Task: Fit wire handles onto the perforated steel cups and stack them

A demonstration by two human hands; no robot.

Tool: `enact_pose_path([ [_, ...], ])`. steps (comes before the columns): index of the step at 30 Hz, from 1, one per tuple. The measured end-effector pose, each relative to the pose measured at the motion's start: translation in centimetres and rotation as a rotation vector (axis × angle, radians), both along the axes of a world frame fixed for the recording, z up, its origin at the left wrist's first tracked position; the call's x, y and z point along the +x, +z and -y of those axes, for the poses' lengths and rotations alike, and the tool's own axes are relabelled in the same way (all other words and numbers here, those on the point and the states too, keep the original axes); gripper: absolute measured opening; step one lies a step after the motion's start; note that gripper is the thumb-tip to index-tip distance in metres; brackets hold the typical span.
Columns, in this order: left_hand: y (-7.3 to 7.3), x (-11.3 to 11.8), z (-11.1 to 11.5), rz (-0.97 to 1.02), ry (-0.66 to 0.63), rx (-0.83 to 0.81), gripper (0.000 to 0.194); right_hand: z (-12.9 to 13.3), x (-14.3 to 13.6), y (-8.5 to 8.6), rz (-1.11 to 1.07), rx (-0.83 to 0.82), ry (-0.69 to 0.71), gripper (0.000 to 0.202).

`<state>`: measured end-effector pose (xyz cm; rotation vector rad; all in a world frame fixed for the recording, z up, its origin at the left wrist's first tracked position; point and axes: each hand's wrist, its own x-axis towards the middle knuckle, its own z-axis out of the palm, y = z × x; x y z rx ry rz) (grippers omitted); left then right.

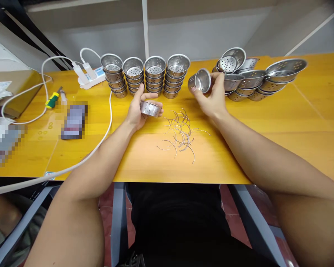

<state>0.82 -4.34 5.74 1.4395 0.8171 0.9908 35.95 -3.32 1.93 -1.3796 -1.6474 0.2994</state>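
Observation:
My left hand [140,111] is closed around a short, shiny perforated metal cup [150,109], with the thumb pointing up. Its base is partly hidden by the fingers. In my right hand [215,96] is another perforated metal cup [202,81], tilted so that its mouth faces up and toward me. That hand is right beside a group of nested perforated cups [250,79], some of them leaning. Thin curved wire handles [183,133] lie loose in a pile on the table between my forearms.
Several upright stacks of perforated cups [156,74] stand in a row at the back of the yellow table [300,141]. Leftward are a white power strip [93,78] with cables, a green-and-yellow screwdriver [52,99], a blurred phone-like object [74,120] and a cardboard box [19,85].

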Motion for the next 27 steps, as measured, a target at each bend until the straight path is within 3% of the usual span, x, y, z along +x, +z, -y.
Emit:
enact_pose_path([
  [2, 0.2, 0.1, 0.5, 0.028, -0.034, -0.049, 0.12, -0.9, 0.6, -1.1, 0.086, -0.097, -0.035, 0.104],
  [5, -1.0, 0.4, 0.6, 0.063, -0.053, -0.033, 0.108, -1.7, 0.9, -2.2, 0.2, -0.163, -0.088, 0.098],
  [10, -4.9, 0.6, -1.3, -0.03, -0.057, 0.24, 0.133, -2.3, 0.7, -2.2, 0.232, -0.147, -0.116, 0.093],
  [14, -6.4, 0.2, -2.6, -0.195, 0.012, 0.477, 0.139, -2.1, 0.4, -2.1, 0.235, -0.149, -0.105, 0.103],
  [20, -5.8, 0.0, -2.6, -0.257, 0.099, 0.666, 0.123, -0.3, -0.3, -0.8, 0.203, -0.133, -0.032, 0.118],
  [23, -5.0, 0.2, -2.1, -0.242, 0.104, 0.686, 0.116, 1.5, -1.6, 1.1, 0.125, 0.039, 0.035, 0.091],
  [25, -4.2, 0.4, -1.6, -0.24, 0.097, 0.685, 0.11, 3.1, -3.2, 2.1, 0.09, 0.119, 0.174, 0.069],
  [27, -3.5, 0.5, -1.0, -0.255, 0.074, 0.677, 0.102, 4.7, -5.2, 2.6, 0.112, 0.162, 0.348, 0.06],
])
